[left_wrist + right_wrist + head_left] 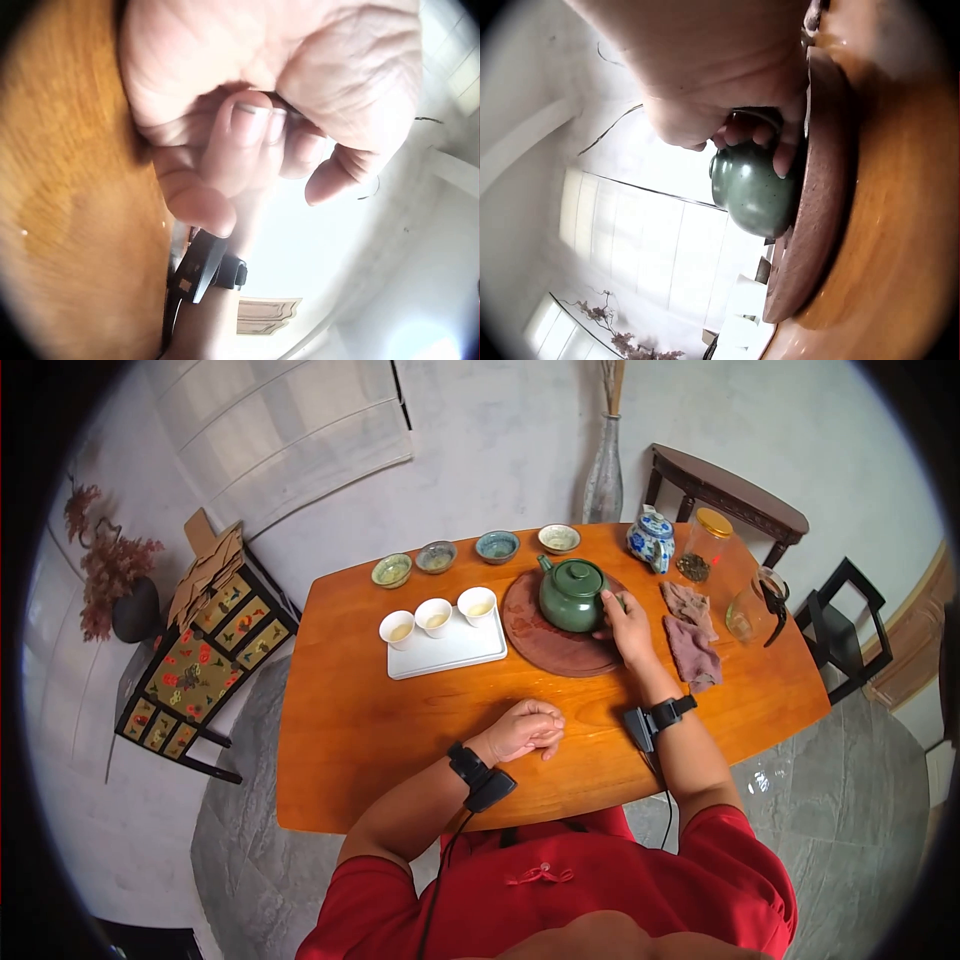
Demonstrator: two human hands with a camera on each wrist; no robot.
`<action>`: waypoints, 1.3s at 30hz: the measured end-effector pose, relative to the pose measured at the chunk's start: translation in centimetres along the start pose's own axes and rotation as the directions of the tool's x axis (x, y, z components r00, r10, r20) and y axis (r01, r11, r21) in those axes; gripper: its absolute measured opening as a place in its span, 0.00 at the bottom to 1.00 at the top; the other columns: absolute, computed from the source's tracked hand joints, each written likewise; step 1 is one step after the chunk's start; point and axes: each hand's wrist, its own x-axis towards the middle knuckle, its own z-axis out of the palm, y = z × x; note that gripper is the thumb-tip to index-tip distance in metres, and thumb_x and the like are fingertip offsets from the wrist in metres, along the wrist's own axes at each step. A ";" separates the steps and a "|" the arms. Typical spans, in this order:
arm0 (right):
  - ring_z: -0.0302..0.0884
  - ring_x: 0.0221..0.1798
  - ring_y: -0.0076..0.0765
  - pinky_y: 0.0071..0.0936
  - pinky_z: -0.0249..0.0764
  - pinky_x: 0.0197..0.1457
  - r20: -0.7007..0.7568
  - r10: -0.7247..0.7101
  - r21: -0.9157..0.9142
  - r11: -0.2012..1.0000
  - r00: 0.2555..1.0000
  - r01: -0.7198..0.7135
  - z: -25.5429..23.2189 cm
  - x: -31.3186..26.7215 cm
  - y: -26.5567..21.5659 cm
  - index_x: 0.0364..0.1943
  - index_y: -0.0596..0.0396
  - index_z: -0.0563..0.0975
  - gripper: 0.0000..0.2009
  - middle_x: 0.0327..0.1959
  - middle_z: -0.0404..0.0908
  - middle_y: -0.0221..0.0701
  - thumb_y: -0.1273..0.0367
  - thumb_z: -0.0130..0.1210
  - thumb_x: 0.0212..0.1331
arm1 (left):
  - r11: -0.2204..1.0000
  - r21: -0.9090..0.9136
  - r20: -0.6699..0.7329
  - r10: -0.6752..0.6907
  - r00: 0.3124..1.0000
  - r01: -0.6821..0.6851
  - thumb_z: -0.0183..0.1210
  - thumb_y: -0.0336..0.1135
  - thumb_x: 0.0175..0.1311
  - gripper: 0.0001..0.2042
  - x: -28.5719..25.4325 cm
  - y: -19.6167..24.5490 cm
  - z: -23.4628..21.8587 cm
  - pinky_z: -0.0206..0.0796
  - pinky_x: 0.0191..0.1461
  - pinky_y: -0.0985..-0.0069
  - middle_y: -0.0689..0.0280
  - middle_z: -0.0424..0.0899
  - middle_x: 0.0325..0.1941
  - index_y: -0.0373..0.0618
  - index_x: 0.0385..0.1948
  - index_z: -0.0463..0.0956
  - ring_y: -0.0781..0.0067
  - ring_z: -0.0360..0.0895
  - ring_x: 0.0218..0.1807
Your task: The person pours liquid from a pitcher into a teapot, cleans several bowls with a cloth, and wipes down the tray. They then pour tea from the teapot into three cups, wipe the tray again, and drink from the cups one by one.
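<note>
A green lidded teapot [573, 605] stands on a round reddish-brown board [532, 645], its spout pointing to the far left. My right hand [627, 628] grips the pot's handle on the right side. From the right wrist, the curled fingers [784, 154] show against the green teapot [761, 191], low over the board's edge. My left hand [523, 732] rests near the table's front edge, its fingers loosely curled with nothing in them. Left of the board, three white cups [434, 618] of pale liquid stand in a row along a white tray [450, 656].
Several small glazed bowls [436, 558] line the far edge. To the right are a blue-and-white pot [651, 540], a yellow-lidded jar [708, 545], a glass pitcher [745, 615] and folded cloths [692, 652]. A dark chair [848, 625] stands beyond the table's right side.
</note>
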 end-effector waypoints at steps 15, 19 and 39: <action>0.68 0.23 0.25 0.25 0.65 0.29 0.042 -0.284 -0.246 0.926 0.958 0.286 -1.1 0.7 1.4 0.24 0.58 0.72 0.18 0.17 0.71 0.31 0.60 0.48 0.68 | 0.999 -0.044 0.001 -0.003 1.000 0.003 0.46 0.33 0.66 0.18 -0.2 0.2 -0.1 0.62 0.27 0.75 0.74 0.55 0.12 0.50 0.12 0.58 0.81 0.55 0.15; 0.68 0.17 0.23 0.22 0.63 0.24 0.099 -0.177 -0.159 0.969 0.979 0.191 -1.4 0.7 1.1 0.23 0.58 0.73 0.19 0.11 0.70 0.29 0.58 0.48 0.68 | 0.999 -0.032 -0.028 -0.007 1.000 0.006 0.46 0.34 0.67 0.19 -0.1 0.2 0.0 0.62 0.27 0.74 0.74 0.54 0.12 0.50 0.11 0.58 0.81 0.55 0.15; 0.70 0.30 0.44 0.38 0.65 0.35 -0.176 -0.628 -0.509 0.717 0.758 0.476 -1.0 -1.4 -1.9 0.18 0.58 0.71 0.16 0.18 0.72 0.36 0.64 0.55 0.60 | 0.992 -0.075 -0.057 0.100 0.993 -0.104 0.44 0.34 0.66 0.19 -0.1 -0.1 0.5 0.63 0.32 0.72 0.73 0.55 0.10 0.52 0.10 0.58 0.81 0.55 0.15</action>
